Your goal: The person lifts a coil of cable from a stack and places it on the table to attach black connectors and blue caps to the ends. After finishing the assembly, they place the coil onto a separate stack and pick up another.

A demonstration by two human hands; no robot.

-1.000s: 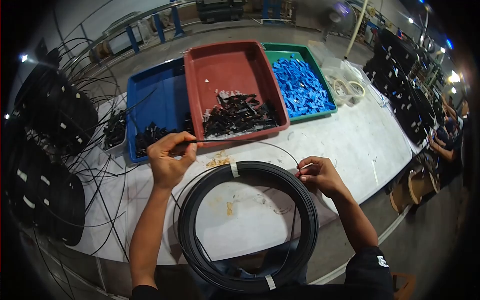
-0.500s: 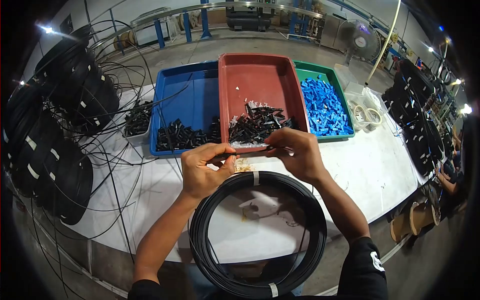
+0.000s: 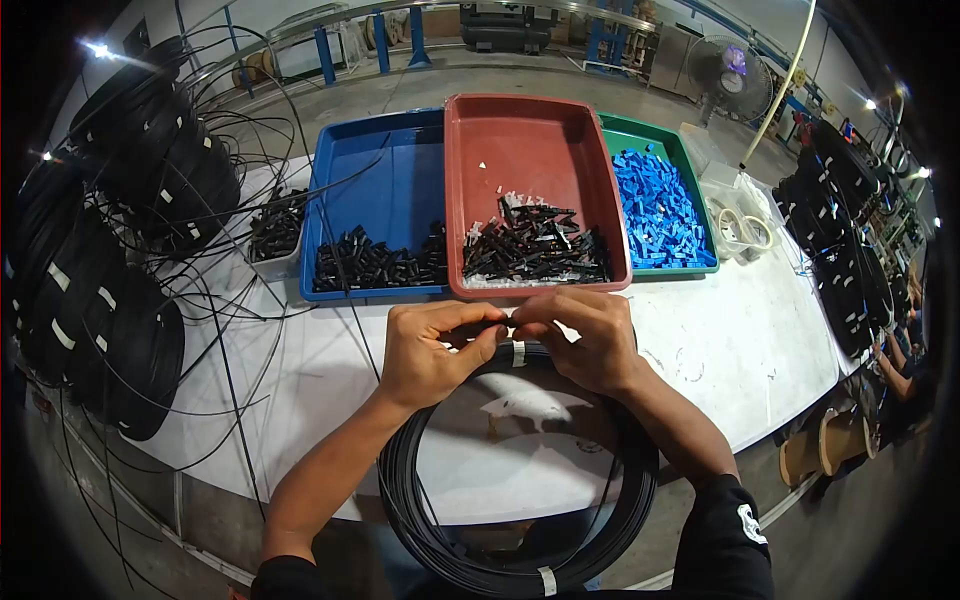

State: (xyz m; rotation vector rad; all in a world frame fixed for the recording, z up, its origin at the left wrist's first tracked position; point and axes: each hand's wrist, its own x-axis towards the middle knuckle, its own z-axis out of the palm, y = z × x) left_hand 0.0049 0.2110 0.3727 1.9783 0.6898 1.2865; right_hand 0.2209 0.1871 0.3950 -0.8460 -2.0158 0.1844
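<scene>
Left hand (image 3: pixel 432 345) and right hand (image 3: pixel 590 338) pinch a small dark piece (image 3: pixel 510 322) beside the coiled cable (image 3: pixel 400 480) — a springy tug or loose fingertips could let it slip.

You are in a factory or workshop for cable work: coils of black cable (image 3: pixel 150 170) are stacked beside your white-topped table (image 3: pixel 720 350), with trays of small parts, wooden spools (image 3: pixel 843 440) and an industrial fan (image 3: pixel 733 75) beyond.

The lone head view looks forward and down from above the counter's (image 3: pixel 730 355) near edge, close over the person's forearms, the room stretching beyond.
</scene>
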